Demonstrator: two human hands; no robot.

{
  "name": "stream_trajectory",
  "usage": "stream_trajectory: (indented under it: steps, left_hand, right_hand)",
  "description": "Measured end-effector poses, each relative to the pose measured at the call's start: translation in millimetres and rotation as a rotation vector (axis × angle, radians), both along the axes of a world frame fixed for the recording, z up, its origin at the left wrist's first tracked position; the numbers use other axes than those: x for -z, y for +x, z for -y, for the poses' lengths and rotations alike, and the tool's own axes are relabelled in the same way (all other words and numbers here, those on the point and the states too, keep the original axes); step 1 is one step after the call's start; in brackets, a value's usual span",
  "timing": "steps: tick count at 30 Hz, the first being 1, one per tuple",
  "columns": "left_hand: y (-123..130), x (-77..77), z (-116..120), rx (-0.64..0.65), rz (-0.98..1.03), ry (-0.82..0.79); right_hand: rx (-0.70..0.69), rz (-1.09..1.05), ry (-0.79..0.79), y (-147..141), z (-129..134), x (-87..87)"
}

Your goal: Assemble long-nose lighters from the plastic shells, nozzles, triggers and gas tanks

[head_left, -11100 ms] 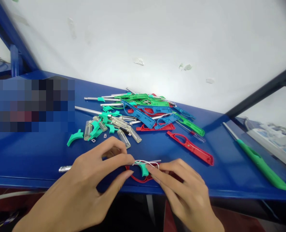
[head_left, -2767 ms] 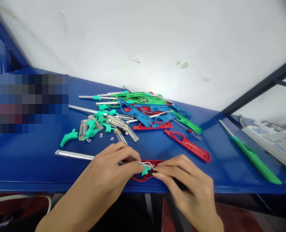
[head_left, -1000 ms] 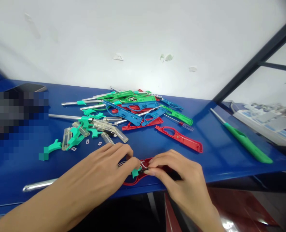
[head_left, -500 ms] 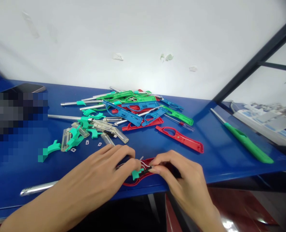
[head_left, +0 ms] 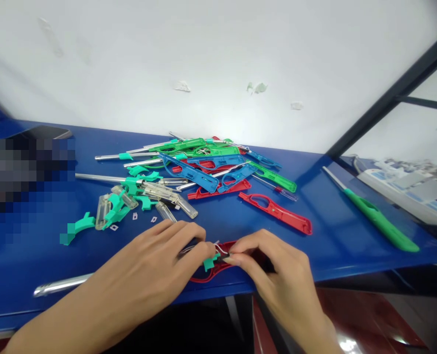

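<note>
At the table's front edge lies a red lighter half-shell [head_left: 218, 268], its hollow side up. My left hand [head_left: 162, 263] is closed over its left part, with thumb and index finger by a teal trigger [head_left: 209, 263] sitting in the shell. A metal lighter tube [head_left: 63, 285] sticks out to the left from under my left forearm. In a pinch of thumb and index finger, my right hand [head_left: 280, 270] holds a small black igniter piece [head_left: 223, 257] over the shell. A white wire [head_left: 221, 248] curves just behind it. My fingers hide much of the shell.
Behind my hands lies a pile of green, blue and red lighter shells [head_left: 203, 162] with metal tubes. Teal triggers [head_left: 117, 211] and clear fuel tanks [head_left: 103, 212] lie to the left. A red half-shell [head_left: 277, 212] and a closed green lighter [head_left: 380, 219] are on the right.
The black igniter piece has tilted and shows less beside my right fingertips. The teal trigger has shifted slightly. Both hands stay nearly in place, and the view has moved a little.
</note>
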State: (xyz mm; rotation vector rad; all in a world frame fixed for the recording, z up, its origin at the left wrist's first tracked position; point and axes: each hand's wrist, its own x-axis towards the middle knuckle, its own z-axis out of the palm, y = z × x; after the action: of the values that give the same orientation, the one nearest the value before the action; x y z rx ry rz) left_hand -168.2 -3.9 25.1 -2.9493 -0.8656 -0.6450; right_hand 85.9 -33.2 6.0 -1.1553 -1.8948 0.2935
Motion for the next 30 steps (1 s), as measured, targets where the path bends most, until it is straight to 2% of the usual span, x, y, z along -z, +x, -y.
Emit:
stream_trajectory:
  steps: [6, 17, 24, 30]
  left_hand:
    - [4.7, -1.0, -1.0, 0.003, -0.013, 0.057]
    - [9.1, -6.4, -0.5, 0.013, 0.012, 0.139]
    - [13.5, -4.8, -2.1, 0.003, 0.069, 0.046]
    - [-4.4, -2.5, 5.5, 0.022, 0.082, -0.055]
  right_hand:
    - [-0.028, 0.009, 0.029, -1.6, 0.1, -0.7]
    - [-0.076, -0.016, -0.010, -0.7, -2.0, 0.3]
    - [-0.067, -0.025, -0.048, 0.0, -0.4, 0.9]
    - [-0.069, -0.026, -0.029, 0.2, -0.6, 0.6]
